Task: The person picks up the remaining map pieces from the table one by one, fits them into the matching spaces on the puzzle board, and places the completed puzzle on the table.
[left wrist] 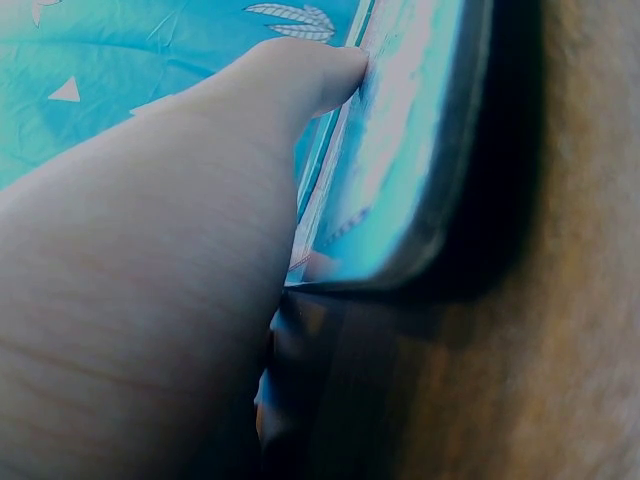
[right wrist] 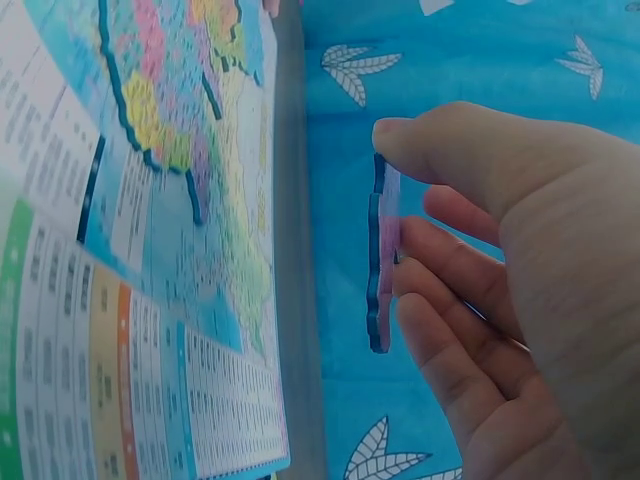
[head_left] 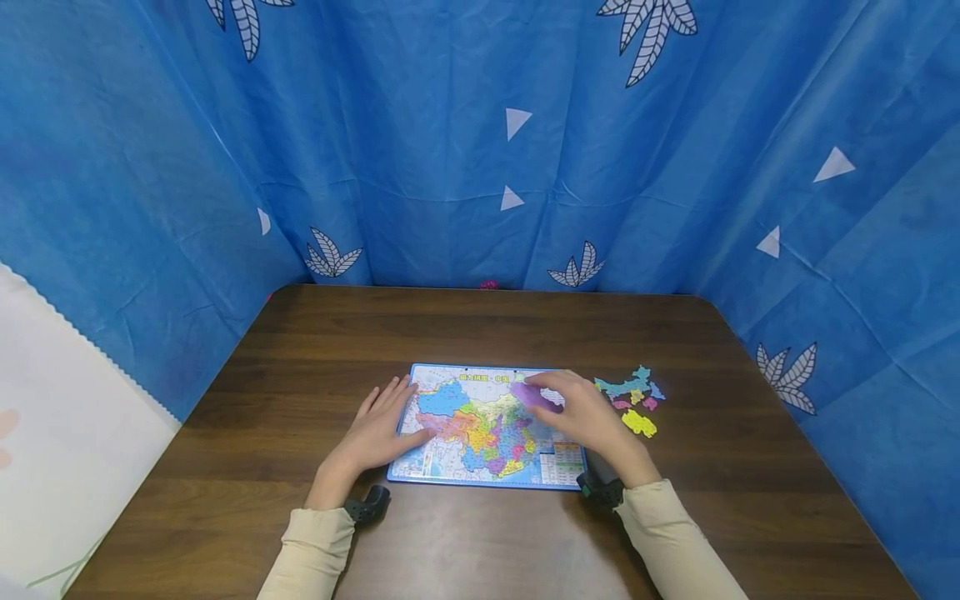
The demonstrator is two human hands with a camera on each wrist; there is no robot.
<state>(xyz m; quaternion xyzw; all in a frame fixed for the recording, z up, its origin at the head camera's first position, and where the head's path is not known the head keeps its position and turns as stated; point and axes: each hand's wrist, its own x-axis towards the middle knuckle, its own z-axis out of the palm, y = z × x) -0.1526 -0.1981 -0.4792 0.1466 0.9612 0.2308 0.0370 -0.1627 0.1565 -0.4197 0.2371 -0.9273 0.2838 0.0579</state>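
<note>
A map puzzle board (head_left: 420,478) of China lies flat on the table, with many coloured province pieces set in its left and lower middle. My left hand (head_left: 381,432) rests on the board's left edge, fingers spread and straight, thumb reaching over the map; the left wrist view shows the thumb on the board's surface. Over the upper right of the map, my right hand (head_left: 587,414) pinches a purple puzzle piece (head_left: 534,397) between thumb and fingers. From the right wrist, the thin piece (right wrist: 382,262) appears edge-on, apart from the board face.
Several loose pieces lie right of the board: a teal one (head_left: 622,387), a yellow one (head_left: 639,423), a blue one (head_left: 657,392) and small pink ones. The wooden table (head_left: 480,333) runs back to a blue curtain (head_left: 450,125), which also hangs at both sides.
</note>
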